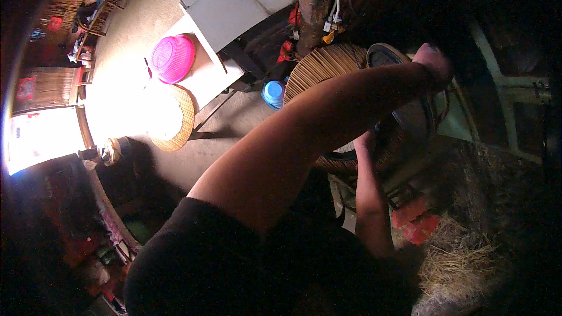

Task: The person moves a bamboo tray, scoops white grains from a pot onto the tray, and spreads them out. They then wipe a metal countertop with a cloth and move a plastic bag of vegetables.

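Observation:
My left arm reaches across the view, and my left hand [432,62] is at the rim of a dark round pan or lid [415,116]. Its fingers are lost in shadow, so I cannot tell whether it grips. Lower down, my right hand [365,140] is beside a dark-rimmed round vessel with pale contents [345,147]. My left forearm and the dark hide most of that vessel and the right fingers. Behind the forearm lies a round mat of reed or bamboo stalks [325,68]. Another dark round rim [386,54] overlaps its right edge.
A pink plastic basket [172,59] stands on a pale board by a grey-topped table [237,0]. Nearby are a second round stalk mat [186,118], a blue plastic tub [274,91] and a wooden post [312,13]. Red bricks or blocks [415,221] and straw [454,259] lie lower right.

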`<action>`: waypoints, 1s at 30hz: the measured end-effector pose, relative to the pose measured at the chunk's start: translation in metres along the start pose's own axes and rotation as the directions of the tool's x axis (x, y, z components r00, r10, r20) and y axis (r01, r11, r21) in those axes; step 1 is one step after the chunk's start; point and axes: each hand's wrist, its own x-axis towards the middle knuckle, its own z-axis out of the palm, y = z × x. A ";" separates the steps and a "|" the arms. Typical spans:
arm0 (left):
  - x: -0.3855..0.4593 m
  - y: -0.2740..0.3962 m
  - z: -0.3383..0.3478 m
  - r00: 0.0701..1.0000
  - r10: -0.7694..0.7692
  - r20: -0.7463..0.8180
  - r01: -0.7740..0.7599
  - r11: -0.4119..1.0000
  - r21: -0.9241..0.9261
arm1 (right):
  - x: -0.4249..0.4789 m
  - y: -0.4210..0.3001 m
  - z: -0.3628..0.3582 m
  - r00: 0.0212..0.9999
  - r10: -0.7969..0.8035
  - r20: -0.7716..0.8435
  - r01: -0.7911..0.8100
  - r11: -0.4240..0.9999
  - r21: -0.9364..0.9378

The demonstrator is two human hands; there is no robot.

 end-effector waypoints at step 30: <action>0.029 0.001 0.020 0.986 -0.066 -0.156 0.066 0.998 -0.007 | -0.099 0.173 -0.038 0.969 -0.051 -0.244 0.100 0.976 0.193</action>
